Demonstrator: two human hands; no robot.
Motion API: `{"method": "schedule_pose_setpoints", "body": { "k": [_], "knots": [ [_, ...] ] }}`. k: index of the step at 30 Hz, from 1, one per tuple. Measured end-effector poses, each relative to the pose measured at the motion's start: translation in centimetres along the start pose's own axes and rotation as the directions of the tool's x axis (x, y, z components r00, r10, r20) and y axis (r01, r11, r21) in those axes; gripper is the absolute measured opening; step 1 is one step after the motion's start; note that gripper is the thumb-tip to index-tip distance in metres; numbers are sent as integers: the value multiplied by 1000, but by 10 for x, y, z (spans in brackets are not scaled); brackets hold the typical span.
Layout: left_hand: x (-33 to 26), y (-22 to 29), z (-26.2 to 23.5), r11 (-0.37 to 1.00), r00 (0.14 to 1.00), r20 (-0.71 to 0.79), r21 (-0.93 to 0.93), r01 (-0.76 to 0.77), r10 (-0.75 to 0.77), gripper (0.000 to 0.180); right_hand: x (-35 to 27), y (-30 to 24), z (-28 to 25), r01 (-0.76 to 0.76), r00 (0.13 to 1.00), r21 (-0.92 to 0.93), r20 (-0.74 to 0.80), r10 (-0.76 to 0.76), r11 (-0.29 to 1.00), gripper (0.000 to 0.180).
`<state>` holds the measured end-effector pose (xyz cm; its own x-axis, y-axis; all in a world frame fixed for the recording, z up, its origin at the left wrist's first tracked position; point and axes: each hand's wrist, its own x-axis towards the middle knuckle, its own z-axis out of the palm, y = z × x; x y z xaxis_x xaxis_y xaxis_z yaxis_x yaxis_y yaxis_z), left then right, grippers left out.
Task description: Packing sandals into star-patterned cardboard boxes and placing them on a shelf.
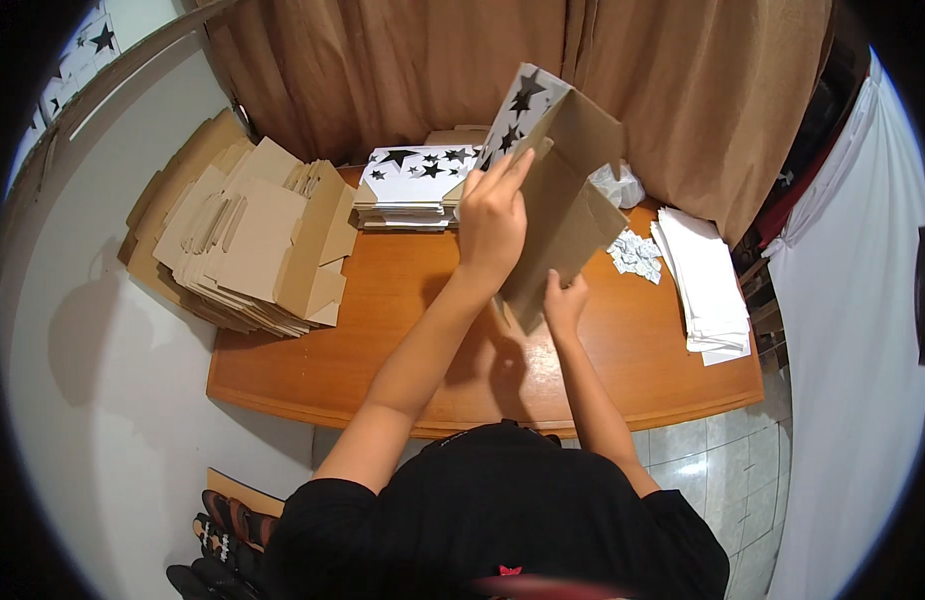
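Observation:
Above the wooden table I hold up a cardboard box point(555, 220), tilted, with brown inner walls and a raised flap. Its outer face is white with black stars. My left hand point(494, 215) grips the box's left side, fingers pointing up along the starred wall. Lower down, my right hand point(565, 300) pinches the near edge with the thumb on the inner face. Behind my left hand lies a stack of flattened star-printed boxes point(413, 178). The box hides part of the table's back.
Flattened brown cardboard point(258, 240) is piled high at the table's left. On the right are white paper sheets point(705, 285), small white packets point(636, 256) and a clear plastic bag point(620, 186). A brown curtain point(403, 70) hangs behind the wooden table point(383, 320). Shoes point(228, 530) stand at lower left.

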<state>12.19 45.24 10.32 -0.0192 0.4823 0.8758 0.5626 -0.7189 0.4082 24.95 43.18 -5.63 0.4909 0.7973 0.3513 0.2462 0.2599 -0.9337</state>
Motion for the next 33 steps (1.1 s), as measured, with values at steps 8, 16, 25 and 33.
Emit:
{"method": "schedule_pose_setpoints", "body": {
  "k": [8,16,25,33],
  "knots": [
    [-62,-10,-39,944,943,-78,-100,314,-322,46,37,-62,-61,289,947,-212,-81,-311,934,25],
    [-166,-36,-53,696,700,77,226,681,-710,80,47,-68,-52,637,732,-448,606,-311,627,28],
    [-163,-34,-73,508,735,-105,657,557,-670,80,68,-42,-28,574,479,-459,860,176,678,42],
    [-163,-68,-64,559,550,279,701,444,-787,37,76,-32,-2,639,424,-483,871,250,599,46]
  ]
}}
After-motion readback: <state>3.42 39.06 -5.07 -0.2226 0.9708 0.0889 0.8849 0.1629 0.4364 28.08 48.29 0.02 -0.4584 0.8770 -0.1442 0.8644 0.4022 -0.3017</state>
